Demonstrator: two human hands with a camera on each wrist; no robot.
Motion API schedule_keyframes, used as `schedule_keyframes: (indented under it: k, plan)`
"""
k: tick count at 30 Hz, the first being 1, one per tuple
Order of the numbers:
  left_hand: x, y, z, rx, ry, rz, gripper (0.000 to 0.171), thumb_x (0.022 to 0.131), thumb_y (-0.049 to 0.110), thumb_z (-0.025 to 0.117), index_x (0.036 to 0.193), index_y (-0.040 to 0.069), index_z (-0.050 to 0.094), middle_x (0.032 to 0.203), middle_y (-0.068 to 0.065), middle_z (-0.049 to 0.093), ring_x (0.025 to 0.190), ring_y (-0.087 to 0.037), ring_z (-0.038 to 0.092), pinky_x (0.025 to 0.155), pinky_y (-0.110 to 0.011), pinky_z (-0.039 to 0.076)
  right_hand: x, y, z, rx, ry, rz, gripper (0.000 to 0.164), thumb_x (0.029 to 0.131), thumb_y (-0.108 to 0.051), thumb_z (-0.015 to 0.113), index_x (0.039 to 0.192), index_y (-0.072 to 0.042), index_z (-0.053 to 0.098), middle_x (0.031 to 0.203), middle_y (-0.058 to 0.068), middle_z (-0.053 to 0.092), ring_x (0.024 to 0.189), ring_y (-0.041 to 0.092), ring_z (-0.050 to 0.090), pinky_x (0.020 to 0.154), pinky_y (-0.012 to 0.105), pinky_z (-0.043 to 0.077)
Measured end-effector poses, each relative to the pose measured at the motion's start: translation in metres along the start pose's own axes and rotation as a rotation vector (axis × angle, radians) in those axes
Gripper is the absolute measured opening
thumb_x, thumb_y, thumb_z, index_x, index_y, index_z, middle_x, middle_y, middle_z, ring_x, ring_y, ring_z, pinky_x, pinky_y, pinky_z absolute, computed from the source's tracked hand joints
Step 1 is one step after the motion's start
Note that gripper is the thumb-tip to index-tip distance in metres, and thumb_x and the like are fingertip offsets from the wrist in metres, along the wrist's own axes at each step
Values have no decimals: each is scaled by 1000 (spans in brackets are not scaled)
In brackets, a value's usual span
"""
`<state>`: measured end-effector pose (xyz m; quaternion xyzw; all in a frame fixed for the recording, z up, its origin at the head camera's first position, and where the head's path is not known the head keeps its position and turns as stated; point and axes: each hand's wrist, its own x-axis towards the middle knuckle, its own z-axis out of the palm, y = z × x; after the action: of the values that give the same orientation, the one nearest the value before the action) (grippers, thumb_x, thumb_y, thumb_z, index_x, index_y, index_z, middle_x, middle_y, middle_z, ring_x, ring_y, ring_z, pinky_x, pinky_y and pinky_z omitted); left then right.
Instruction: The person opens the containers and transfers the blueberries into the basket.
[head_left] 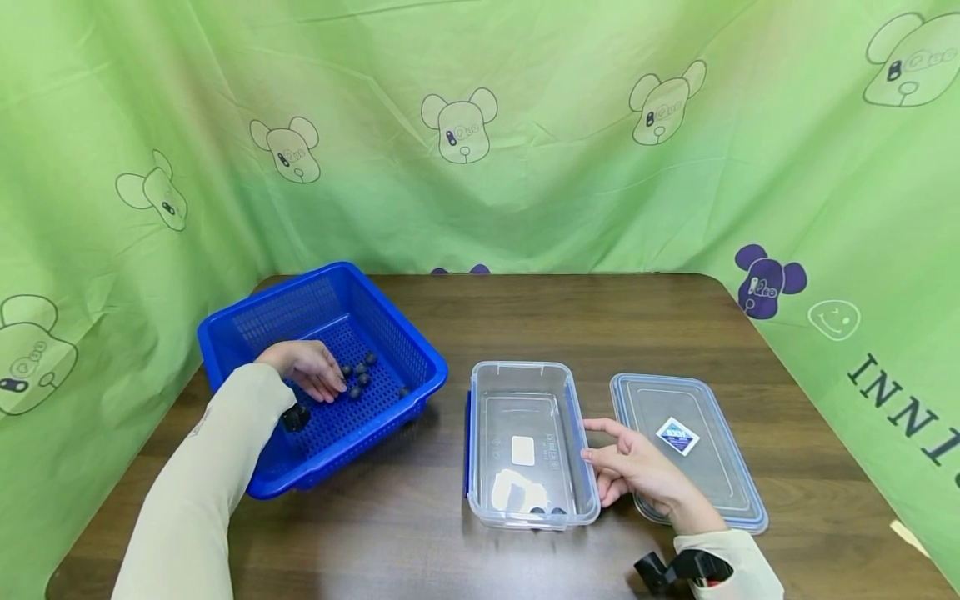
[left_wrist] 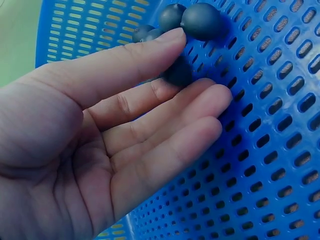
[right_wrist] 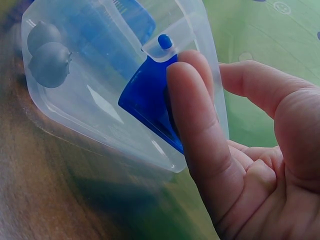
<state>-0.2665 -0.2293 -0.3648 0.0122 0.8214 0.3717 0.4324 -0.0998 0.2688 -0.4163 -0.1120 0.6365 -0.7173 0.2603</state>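
Note:
Inside the blue plastic basket (head_left: pixel 397 333), my left hand (head_left: pixel 311 371) reaches down with fingers loosely extended. A small cluster of dark blueberries (head_left: pixel 363 379) lies beside its fingertips on the perforated floor. Seen from the left wrist, one blueberry (left_wrist: pixel 178 73) sits between thumb and index finger, against the index fingertip; a firm pinch is not visible. My right hand (head_left: pixel 633 467) holds the right side of a clear plastic container (head_left: pixel 522 400), its fingers against a blue latch (right_wrist: pixel 150 95) in the right wrist view. Two blueberries (right_wrist: pixel 50 65) lie at the container's near end.
A clear lid (head_left: pixel 675 400) with a blue seal and a diamond-shaped label lies flat, right of the container and partly under the right hand. Everything stands on a brown wooden table (head_left: pixel 375 533). Green printed cloth (head_left: pixel 555 208) hangs behind and at both sides.

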Motion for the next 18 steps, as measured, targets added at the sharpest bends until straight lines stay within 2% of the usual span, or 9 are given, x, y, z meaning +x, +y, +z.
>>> schedule_keyframes:
  k: [6,12,14,18]
  plan:
    - [-2,1,-2,22,-1,10,26,94,6,67,113,-11,67,86,-9,73,78,-17,71,77,-32,61,1,1,-1,5,-4,-6,67,100,-5,56,143,18,9,61,1,65,52,8,63,50,25,57]
    - [-5,4,-6,-1,33,33,25,93,8,69,110,-10,68,87,-9,72,80,-18,71,78,-33,61,1,3,-2,0,-8,-14,67,101,-5,55,143,18,9,62,1,65,53,7,63,50,25,57]
    - [-7,5,-7,-21,38,50,25,93,7,68,110,-11,67,89,-10,72,82,-19,71,79,-33,60,1,4,-2,-2,-9,-14,66,101,-5,55,142,19,9,61,0,65,52,7,63,50,25,57]
    - [-9,11,-9,-64,28,125,25,95,6,65,112,-12,66,96,-14,73,87,-21,70,84,-35,59,1,4,-2,-1,-9,-11,66,100,-4,55,143,18,9,61,0,64,52,7,63,50,24,57]
